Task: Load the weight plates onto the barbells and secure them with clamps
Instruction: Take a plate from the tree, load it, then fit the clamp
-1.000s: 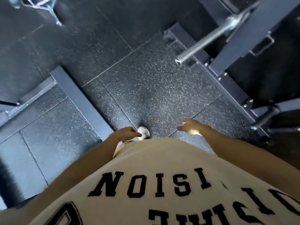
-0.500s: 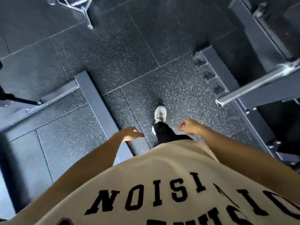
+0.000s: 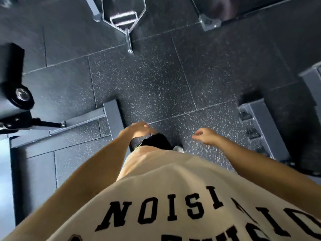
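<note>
Head view looks straight down at a dark speckled rubber floor, tile seams visible. Left hand hangs in front of the body, fingers loose and relaxed, holding nothing. Right hand also free, fingers loosely curled, nothing in it, well apart from the left. Both bare forearms come in from the lower corners over a beige shirt with black block letters. Black-clad leg between the hands, tip of a white shoe just beside it on the floor. Task things: no loose weight plates or clamps can be made out here. Top centre there is a hexagonal metal bar frame with a thin silver sleeve end pointing toward the person, bare, lying on the floor far from both hands. Far left, a black round part with a shiny metal hub, could be a plate or bar end on a rack, cannot tell which. Grey steel rack base beam on the floor just left of the left hand, with a cross piece running left. Another grey rack foot with bolt holes on the right, near the right hand but not touching. More grey frame at the top right, blurred.
</note>
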